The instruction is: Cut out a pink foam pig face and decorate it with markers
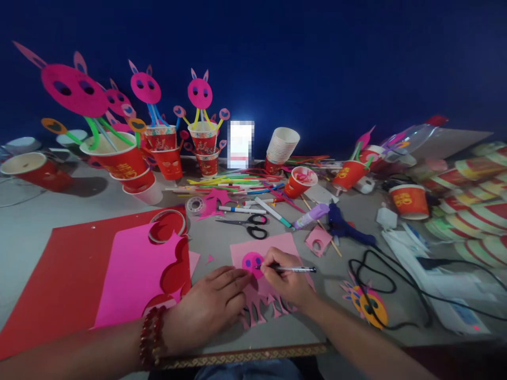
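Observation:
My right hand [287,277] is closed round a black-and-clear pen [299,269], its tip on a bright pink paper circle [253,258]. Two dark blue ovals mark the upper part of that circle. Beneath it lies a light pink sheet [285,244] whose lower edge is cut into strips and shapes. My left hand [216,298] rests flat, fingers stretched together, with the fingertips at the circle's left edge. A red bead bracelet [152,335] is on the left wrist. Black-handled scissors [253,224] lie just beyond the sheet.
Red and bright pink sheets [132,264] lie at left, under a tape roll [168,226]. Paper cups with pink animal figures [200,94] stand behind. Markers [273,211], a glue stick [312,215] and a blue glue gun [348,229] lie beyond my hands. A black cable [390,279] curls at right.

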### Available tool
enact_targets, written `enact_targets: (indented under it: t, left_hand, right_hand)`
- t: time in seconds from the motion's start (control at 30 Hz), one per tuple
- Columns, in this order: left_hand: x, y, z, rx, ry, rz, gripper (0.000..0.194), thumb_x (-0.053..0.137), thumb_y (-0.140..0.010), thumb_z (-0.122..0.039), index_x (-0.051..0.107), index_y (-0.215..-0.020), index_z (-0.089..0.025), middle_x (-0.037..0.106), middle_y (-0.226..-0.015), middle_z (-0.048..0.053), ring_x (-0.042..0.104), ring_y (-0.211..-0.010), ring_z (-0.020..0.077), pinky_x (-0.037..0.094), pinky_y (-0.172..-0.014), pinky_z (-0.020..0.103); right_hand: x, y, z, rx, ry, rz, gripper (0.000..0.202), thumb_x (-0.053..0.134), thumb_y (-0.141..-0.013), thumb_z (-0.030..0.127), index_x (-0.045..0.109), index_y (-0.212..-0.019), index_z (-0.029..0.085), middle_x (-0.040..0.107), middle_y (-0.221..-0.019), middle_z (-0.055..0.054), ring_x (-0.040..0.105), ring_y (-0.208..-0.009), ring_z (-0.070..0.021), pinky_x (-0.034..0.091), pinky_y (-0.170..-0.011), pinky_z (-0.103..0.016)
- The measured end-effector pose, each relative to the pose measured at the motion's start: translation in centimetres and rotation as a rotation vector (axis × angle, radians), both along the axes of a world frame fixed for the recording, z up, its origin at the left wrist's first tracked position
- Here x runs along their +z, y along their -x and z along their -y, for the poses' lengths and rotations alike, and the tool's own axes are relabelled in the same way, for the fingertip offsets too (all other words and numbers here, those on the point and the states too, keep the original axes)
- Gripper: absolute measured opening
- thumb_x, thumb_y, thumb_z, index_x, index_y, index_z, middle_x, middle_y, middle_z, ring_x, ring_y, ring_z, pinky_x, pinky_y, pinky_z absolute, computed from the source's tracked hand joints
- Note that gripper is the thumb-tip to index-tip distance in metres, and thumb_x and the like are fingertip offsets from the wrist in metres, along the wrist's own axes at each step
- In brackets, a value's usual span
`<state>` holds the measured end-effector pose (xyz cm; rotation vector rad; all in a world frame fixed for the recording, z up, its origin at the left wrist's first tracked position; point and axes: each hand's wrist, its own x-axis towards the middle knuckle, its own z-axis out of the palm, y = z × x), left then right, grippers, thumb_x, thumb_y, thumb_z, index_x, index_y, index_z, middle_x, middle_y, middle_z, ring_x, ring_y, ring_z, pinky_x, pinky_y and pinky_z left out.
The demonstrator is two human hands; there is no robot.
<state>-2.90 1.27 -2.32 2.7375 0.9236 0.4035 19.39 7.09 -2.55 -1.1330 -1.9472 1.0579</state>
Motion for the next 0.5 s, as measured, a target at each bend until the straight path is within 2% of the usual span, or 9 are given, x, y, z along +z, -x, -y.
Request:
enact_targets:
  t: [0.2,0.5]
  left_hand:
    - [-0.01,0.02,0.08,0.001,0.002,-0.014,0.021,0.053,-0.098,-0.031,0.060,-0.110,-0.016,0.051,-0.145,0.009,0.046,-0.133,0.0243,0.037,-0.113,0.042]
    - [-0.25,0.07,0.00,0.004,0.011,-0.020,0.017,0.054,-0.097,-0.029,0.061,-0.105,-0.016,0.052,-0.144,0.011,0.044,-0.135,0.0239,0.036,-0.114,0.042]
  right_hand:
    - [0.07,-0.04,0.14,-0.027,0.007,-0.054,0.017,0.050,-0.079,0.014,0.052,-0.064,0.021,0.050,-0.059,0.004,0.044,-0.054,-0.0126,0.033,-0.053,-0.024]
    - [-0.29,-0.15,0.08,-0.004,0.000,0.002,0.016,0.050,-0.081,0.014,0.050,-0.067,0.021,0.048,-0.059,0.005,0.044,-0.055,-0.0126,0.034,-0.055,-0.025]
